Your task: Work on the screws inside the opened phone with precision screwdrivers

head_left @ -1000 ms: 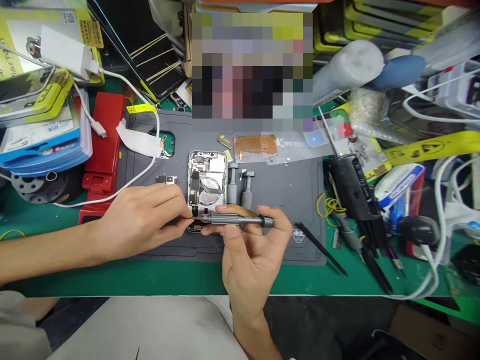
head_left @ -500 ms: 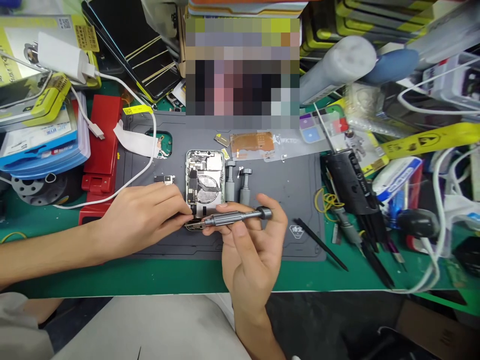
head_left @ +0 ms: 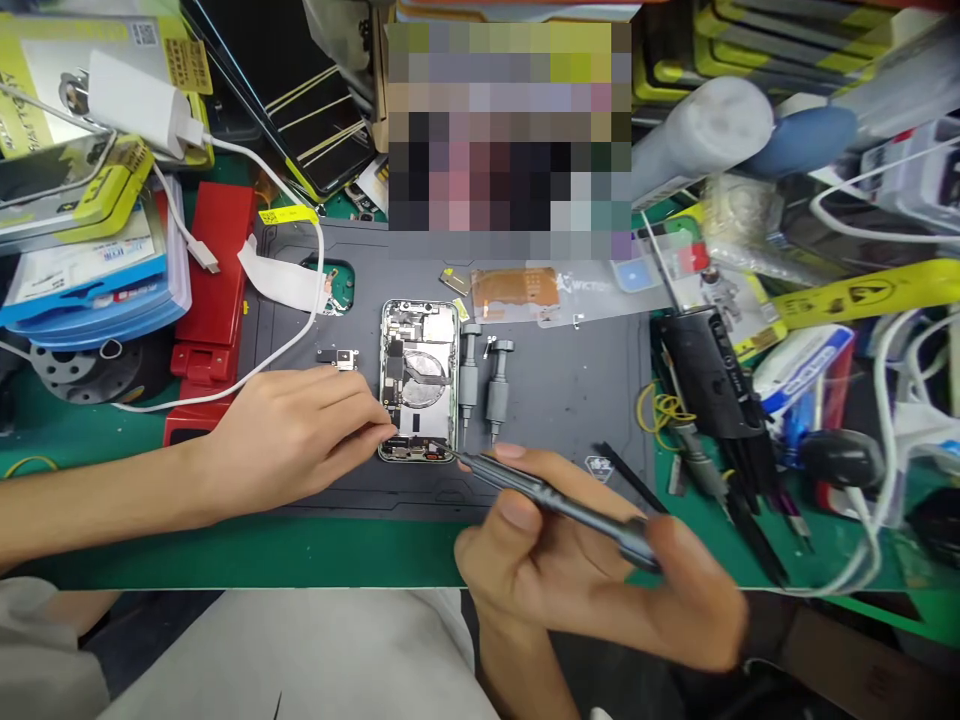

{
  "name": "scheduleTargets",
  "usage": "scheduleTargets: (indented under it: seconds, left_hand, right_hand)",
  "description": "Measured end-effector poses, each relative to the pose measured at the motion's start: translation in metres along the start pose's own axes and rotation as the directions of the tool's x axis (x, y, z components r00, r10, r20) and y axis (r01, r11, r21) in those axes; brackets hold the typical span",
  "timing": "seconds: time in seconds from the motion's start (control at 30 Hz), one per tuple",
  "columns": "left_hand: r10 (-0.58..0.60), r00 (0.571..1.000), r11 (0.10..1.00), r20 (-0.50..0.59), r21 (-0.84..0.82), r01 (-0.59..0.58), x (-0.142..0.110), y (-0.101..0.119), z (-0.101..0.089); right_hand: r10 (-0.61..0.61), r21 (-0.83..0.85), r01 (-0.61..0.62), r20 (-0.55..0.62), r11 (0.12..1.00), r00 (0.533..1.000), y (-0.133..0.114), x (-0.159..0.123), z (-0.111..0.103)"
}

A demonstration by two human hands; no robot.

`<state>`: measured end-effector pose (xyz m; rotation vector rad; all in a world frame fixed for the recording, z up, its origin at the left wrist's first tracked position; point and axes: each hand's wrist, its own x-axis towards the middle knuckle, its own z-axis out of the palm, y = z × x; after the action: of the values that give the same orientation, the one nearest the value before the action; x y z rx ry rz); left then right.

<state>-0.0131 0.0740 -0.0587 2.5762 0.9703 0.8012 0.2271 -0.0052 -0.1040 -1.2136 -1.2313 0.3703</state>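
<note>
An opened phone (head_left: 418,378) with its insides showing lies on a dark grey work mat (head_left: 570,400). My left hand (head_left: 292,435) rests on the mat at the phone's lower left, fingertips pinched against its bottom edge. My right hand (head_left: 592,570) grips a grey precision screwdriver (head_left: 555,500) like a pen, its tip pointing at the phone's lower right corner. Two more grey screwdrivers (head_left: 484,385) lie just right of the phone.
A red case (head_left: 214,290), a white charger (head_left: 142,105) with its cable, stacked boxes at the left. Black tools (head_left: 712,390), cables and yellow tape crowd the right. Small parts and an orange flex strip (head_left: 517,290) lie behind the phone. The green bench edge runs along the front.
My right hand has swung the screwdriver from lying level over the phone's bottom edge to a slanted pen grip, and has moved down and to the right. The left hand has barely moved.
</note>
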Motion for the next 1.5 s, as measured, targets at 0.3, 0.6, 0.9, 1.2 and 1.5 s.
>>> scheduleTargets:
  seconds: [0.3,0.6,0.9,1.2,1.5]
  left_hand:
    - [-0.025,0.999,0.999,-0.027,0.031,0.026,0.004,0.004,-0.004]
    - [-0.035,0.999,0.998,-0.02,0.044,0.036,0.005,0.005,-0.005]
    - [-0.016,1.0,0.995,-0.008,0.097,0.017,0.003,0.004,-0.004]
    - [0.041,0.999,0.991,-0.025,0.131,-0.038,0.004,0.004,-0.003]
    - [0.053,0.998,0.989,-0.027,0.141,-0.048,0.003,0.004,-0.006]
  right_hand:
    - [-0.402,-0.106,0.407,0.063,0.907,0.913,0.001,0.015,0.026]
    - [-0.364,-0.068,0.369,0.082,0.927,0.928,0.004,0.013,0.026]
    - [-0.462,-0.107,0.486,0.19,0.868,0.866,0.002,0.026,0.024]
    - [-0.497,-0.086,0.522,0.208,0.849,0.842,0.004,0.026,0.026]
    - [-0.546,-0.102,0.565,0.163,0.819,0.822,0.0,0.029,0.028]
